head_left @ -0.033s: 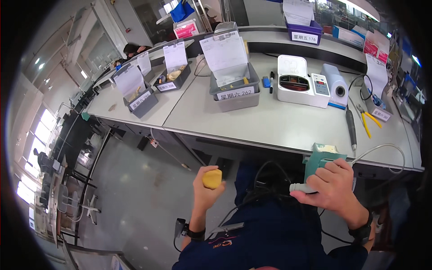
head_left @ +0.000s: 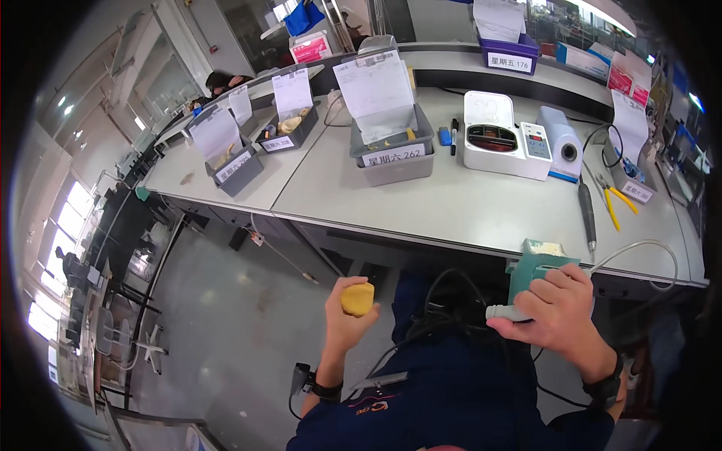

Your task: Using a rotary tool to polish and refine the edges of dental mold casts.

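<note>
- Bkgd: workroom w/ grey floor [head_left: 226, 338], windows on L side; long pale bench [head_left: 323, 197] curved across by the lens.
- Bench L to ctr: three grey bins, i.e. L bin [head_left: 242, 180], 2nd bin [head_left: 307, 131] & ctr bin [head_left: 398, 174], each w/ white front label bearing dark printed chars + nos., & paper sheets standing up; fine print on sheets too small to read.
- Raised shelf at back: purple bin [head_left: 528, 52], same sort of label. Far R: R bin [head_left: 615, 159], labelled likewise, smaller in view.
- Ctr-R: white device [head_left: 502, 161], lid up w/ faint handwritten marks, red display lit; blue-white unit [head_left: 558, 143] just beside it.
- Nearer R edge: yellow-handled pliers [head_left: 613, 210] & black pen-shaped tool [head_left: 587, 214], lying near each other.
- L hand [head_left: 348, 319]: fingers curled round yellow piece [head_left: 357, 299], held in front of bench, L of the torso.
- R hand [head_left: 553, 310]: closed round pale grey handpiece [head_left: 505, 313], its ribbed end pointing L. Green block [head_left: 529, 272] at bench edge, partly behind the hand; couldn't tell if they touched.
- Dark blue shirt [head_left: 451, 391]: small orange lettering on chest. Black straps on both wrists.
</note>
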Demonstrator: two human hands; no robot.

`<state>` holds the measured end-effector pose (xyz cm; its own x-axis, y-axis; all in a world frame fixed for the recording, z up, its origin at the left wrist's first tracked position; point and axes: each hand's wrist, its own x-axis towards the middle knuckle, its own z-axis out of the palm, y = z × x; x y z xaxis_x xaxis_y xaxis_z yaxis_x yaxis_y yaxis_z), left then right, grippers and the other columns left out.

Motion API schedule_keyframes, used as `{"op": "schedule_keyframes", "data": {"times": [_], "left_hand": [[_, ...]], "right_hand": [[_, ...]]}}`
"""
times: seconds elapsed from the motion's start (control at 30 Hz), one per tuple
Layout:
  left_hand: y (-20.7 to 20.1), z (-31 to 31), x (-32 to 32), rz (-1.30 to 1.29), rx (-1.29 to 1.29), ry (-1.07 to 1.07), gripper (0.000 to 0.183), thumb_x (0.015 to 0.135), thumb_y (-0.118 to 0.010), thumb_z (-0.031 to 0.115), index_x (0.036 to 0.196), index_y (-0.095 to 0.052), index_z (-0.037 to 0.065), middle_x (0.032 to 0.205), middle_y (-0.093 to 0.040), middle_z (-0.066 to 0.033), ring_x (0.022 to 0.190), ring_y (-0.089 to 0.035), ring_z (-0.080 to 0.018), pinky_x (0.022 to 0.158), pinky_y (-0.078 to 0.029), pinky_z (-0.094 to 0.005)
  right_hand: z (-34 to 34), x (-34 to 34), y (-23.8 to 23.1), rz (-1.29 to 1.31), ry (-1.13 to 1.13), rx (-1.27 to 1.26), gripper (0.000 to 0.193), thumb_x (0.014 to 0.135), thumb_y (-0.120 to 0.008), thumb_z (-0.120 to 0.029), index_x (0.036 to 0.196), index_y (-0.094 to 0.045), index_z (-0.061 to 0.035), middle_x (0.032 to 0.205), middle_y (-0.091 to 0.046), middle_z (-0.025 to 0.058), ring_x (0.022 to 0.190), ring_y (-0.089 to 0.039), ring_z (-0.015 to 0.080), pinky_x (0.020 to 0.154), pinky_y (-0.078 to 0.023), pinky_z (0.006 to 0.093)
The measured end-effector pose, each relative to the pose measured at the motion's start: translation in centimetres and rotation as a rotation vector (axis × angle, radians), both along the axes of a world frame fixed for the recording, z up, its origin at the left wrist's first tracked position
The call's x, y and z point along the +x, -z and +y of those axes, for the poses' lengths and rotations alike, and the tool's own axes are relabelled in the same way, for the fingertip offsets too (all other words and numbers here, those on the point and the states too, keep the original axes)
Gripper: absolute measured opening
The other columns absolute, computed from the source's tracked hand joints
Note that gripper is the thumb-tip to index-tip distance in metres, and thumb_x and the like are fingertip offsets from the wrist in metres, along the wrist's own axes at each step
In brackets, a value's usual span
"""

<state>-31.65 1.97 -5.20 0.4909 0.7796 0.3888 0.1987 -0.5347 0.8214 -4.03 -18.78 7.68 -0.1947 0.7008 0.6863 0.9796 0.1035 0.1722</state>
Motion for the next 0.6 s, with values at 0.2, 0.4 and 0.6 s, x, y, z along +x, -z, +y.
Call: {"op": "schedule_keyframes", "data": {"times": [0.2,0.4,0.6], "left_hand": [[-4.8,2.7,0.8,-0.34,-0.106,0.173,0.059,0.066,-0.079,0.009,0.116,-0.047,0.007,0.107,-0.053,-0.0065,0.096,-0.051,-0.0139,0.085,-0.044,-0.0278],[-14.7,12.0,6.6,-0.317,0.132,0.141,0.057,0.069,-0.076,0.006,0.12,-0.052,0.005,0.108,-0.051,-0.0038,0.095,-0.054,-0.0153,0.085,-0.044,-0.0275],[-18.0,22.7,13.1,0.162,0.25,0.086,0.052,0.077,-0.079,0.019,0.125,-0.062,0.006,0.118,-0.063,-0.0058,0.108,-0.058,-0.0161,0.088,-0.047,-0.031]], "right_hand": [[-0.6,4.0,-2.4,-0.05,0.035,0.015,0.045,0.069,-0.078,-0.056,0.078,-0.062,-0.0144,0.066,-0.047,-0.0006,0.059,-0.047,0.0203,0.07,-0.035,0.0367],[-6.0,17.5,-0.5,0.123,0.374,0.05,0.035,0.085,-0.07,-0.037,0.091,-0.063,-0.0037,0.084,-0.056,0.009,0.081,-0.052,0.0252,0.077,-0.04,0.0391],[-10.1,27.1,7.9,0.64,0.733,0.054,0.017,0.091,-0.066,-0.016,0.099,-0.062,-0.0012,0.097,-0.057,0.0066,0.09,-0.049,0.0195,0.077,-0.039,0.0286]]}}
